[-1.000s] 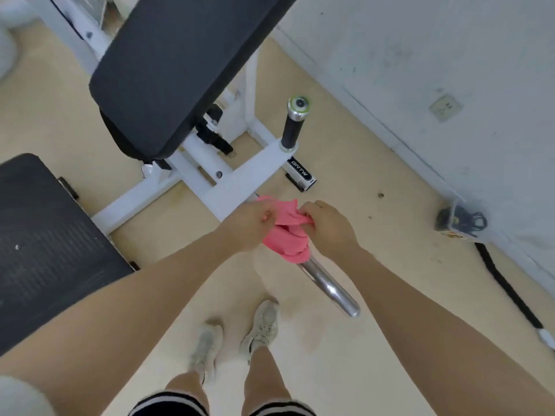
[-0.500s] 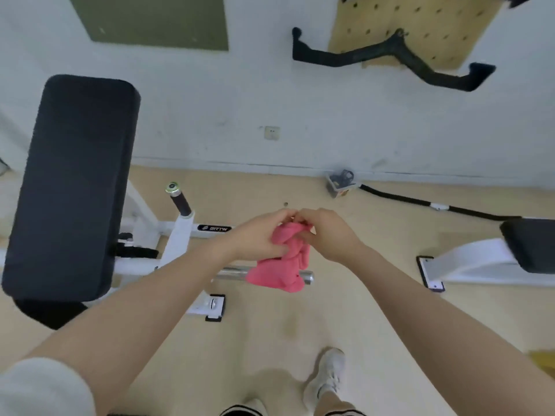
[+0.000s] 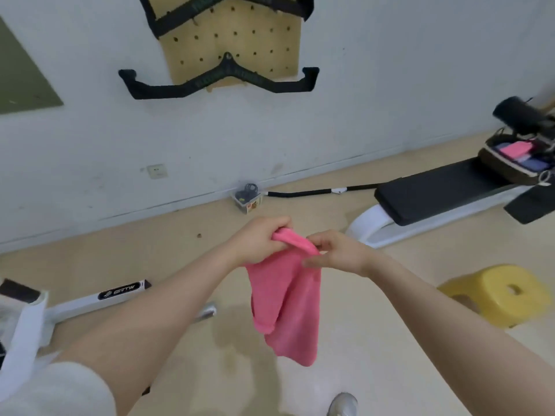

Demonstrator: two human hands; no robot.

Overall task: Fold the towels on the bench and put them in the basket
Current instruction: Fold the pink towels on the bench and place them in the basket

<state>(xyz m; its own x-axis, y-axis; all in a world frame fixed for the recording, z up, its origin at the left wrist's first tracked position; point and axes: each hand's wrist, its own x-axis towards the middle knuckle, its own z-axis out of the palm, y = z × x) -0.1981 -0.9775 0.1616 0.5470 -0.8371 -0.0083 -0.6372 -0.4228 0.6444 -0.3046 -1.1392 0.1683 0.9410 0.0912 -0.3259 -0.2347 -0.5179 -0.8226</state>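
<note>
mid-air – both hands' grip on pink towel top edge: l hand, r hand.

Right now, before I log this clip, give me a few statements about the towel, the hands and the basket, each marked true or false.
1. Both hands hold the pink towel by its top edge. True: left hand, right hand.
2. The towel lies flat on the bench. False: it hangs in the air above the floor.
3. The basket sits on the black bench. True.
4. The basket is empty. False: pink and bluish cloth shows inside.
5. The yellow stool stands on the bench. False: it stands on the floor.
</note>
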